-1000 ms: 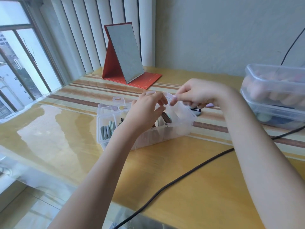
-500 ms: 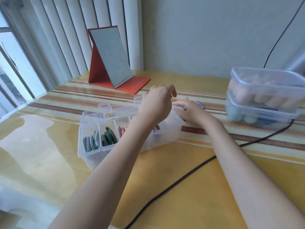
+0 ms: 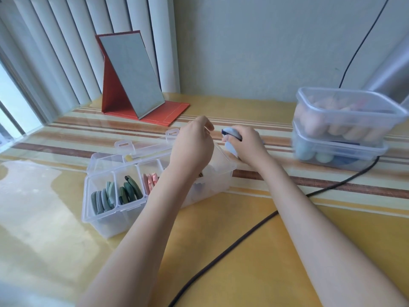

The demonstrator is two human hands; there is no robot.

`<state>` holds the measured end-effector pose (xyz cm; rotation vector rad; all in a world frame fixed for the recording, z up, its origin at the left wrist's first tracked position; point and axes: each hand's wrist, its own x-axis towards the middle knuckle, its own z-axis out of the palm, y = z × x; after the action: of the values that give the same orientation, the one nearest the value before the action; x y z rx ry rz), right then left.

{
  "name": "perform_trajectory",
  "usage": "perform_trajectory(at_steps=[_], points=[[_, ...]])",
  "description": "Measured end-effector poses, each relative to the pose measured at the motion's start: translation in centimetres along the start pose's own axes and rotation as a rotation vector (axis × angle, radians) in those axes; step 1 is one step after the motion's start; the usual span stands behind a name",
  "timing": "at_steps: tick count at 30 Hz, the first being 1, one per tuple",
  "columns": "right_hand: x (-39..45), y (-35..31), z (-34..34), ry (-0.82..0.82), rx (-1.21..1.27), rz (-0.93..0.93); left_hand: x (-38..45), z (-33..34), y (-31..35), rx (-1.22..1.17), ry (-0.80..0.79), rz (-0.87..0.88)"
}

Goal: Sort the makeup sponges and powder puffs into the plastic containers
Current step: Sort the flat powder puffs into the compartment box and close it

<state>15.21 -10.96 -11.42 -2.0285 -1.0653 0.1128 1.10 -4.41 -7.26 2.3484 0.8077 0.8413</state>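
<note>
since half a second ago the right hand [image 3: 245, 145] has lifted a pale blue powder puff [image 3: 231, 134], fingers curled round it, just right of the divided container [image 3: 155, 185]. left hand [image 3: 192, 147] hovers over the right compartments, fingers loosely curled, empty. puff likely goes in next.

Pale greenish-grey wall [image 3: 265, 45] across the back, plain and matte. Vertical blinds [image 3: 66, 52] hang from about 10 to 12 o'clock, with a window [image 3: 13, 103] at 9 o'clock letting in bright daylight that glares off the glossy yellow surface [image 3: 221, 229]. That surface has brown and cream stripes [image 3: 332, 187] running across its far half. A red folding stand mirror [image 3: 130, 76] sits tilted back at 11 o'clock near the blinds. A black cable [image 3: 243, 235] snakes from 6 o'clock toward 3, and another thin one [image 3: 363, 41] runs up the wall at 1 o'clock.
</note>
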Motion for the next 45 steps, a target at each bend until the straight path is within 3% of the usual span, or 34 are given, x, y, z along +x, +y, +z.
perform_trajectory(at_steps=[3,7,10,12,15,18,21,24,28,33,36,38,41,43,45], points=[[0.2,-0.5,0.0,0.061,0.121,0.075,0.1,0.0,-0.1,-0.028,-0.035,-0.066],[0.3,-2.6,-0.5,0.084,0.541,0.098,0.1,0.0,0.0,-0.102,-0.071,-0.070],[0.4,-4.9,-0.6,-0.017,0.803,0.075,0.2,-0.1,0.0,-0.104,-0.057,-0.026],[0.2,-5.8,-0.3,-0.094,0.858,0.055,0.3,-0.3,-0.1,-0.069,-0.027,-0.028],[-0.1,-6.0,-0.6,-0.074,0.930,0.078,0.4,-0.6,-0.5,-0.106,0.054,-0.064],[0.1,-5.1,-2.0,-0.014,0.850,0.154,0.4,-1.1,-0.4,-0.273,0.125,-0.184],[0.0,-4.9,-3.0,-0.152,0.881,0.133,0.7,-1.2,-0.3,-0.468,0.097,-0.305],[-0.3,-6.0,-2.0,-0.204,0.760,0.057,1.5,-1.2,0.0,-0.517,0.001,-0.342],[-0.6,-7.0,-1.3,-0.122,0.727,0.018,1.1,-1.5,0.5,-0.624,0.030,-0.362],[-0.6,-6.3,-1.9,-0.111,0.665,0.014,0.3,-1.2,0.9,-0.565,0.047,-0.233],[0.3,-4.8,-2.2,0.042,0.359,-0.025,0.3,-1.2,0.7,-0.502,0.067,-0.224],[0.7,-2.5,-2.3,0.158,-0.069,-0.029,0.2,-1.3,0.6,-0.429,0.085,-0.207],[0.0,1.7,-1.6,0.005,-0.619,0.133,0.1,-1.3,0.6,-0.386,0.097,-0.193],[-0.5,3.4,-1.2,-0.096,-0.619,0.210,0.1,-1.3,0.6,-0.380,0.090,-0.194],[0.0,3.8,-1.2,-0.037,-0.509,0.159,0.1,-1.3,0.7,-0.371,0.084,-0.185]])
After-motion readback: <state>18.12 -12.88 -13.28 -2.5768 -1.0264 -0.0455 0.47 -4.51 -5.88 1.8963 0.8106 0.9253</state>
